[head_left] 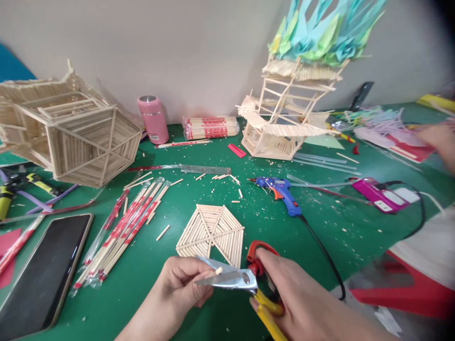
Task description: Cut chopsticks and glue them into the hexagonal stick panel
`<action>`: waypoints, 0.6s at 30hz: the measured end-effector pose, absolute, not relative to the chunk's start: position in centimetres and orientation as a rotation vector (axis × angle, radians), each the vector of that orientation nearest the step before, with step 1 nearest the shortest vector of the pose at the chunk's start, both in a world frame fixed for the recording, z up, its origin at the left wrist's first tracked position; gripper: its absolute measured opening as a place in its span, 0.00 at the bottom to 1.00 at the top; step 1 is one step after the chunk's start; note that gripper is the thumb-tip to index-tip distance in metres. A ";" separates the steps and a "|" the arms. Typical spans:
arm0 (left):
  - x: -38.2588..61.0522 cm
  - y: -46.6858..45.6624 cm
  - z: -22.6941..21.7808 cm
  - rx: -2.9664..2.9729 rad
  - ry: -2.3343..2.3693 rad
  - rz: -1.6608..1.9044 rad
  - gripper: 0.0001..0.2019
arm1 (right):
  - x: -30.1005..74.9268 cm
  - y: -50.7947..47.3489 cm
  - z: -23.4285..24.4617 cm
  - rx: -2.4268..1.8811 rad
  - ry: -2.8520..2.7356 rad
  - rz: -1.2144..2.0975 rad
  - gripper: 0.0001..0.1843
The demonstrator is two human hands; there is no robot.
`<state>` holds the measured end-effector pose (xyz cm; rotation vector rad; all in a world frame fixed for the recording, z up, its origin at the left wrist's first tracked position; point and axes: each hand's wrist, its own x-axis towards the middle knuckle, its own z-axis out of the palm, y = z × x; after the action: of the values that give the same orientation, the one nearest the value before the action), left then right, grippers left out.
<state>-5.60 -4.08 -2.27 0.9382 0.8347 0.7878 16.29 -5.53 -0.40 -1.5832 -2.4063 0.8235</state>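
Observation:
In my right hand is a pair of scissors with red and yellow handles. Its blades are parted around the pale end of a small wooden stick. My left hand pinches that stick close to the blades; most of its length is hidden by the fingers. Just beyond both hands a hexagonal panel of wooden sticks lies flat, its near edge partly covered by the scissors and left hand. A blue glue gun rests on its side to the right of the panel.
Bundled chopsticks and a phone lie on the left. Two stick-built models stand at the back, with a pink bottle between them. A magenta power strip is at right, near another person's hand.

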 end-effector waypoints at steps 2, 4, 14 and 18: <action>-5.5 -4.2 -2.3 0.979 0.845 0.821 0.16 | 16.3 -5.8 -0.7 -1.591 -2.403 0.835 0.14; -5.4 -4.4 -2.4 1.076 0.890 0.880 0.13 | 16.3 -5.9 -1.0 -1.602 -2.371 0.846 0.14; -5.4 -4.2 -1.7 1.743 1.003 1.127 0.11 | 15.6 -5.8 0.2 -1.654 -2.294 0.933 0.10; -5.8 -4.2 -1.3 1.648 0.899 0.996 0.08 | 15.7 -6.3 0.8 -1.680 -2.313 0.923 0.11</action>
<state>-5.81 -4.20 -1.27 1.6484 0.8992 0.9959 15.67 -6.27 0.83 -1.6799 -2.3128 0.9226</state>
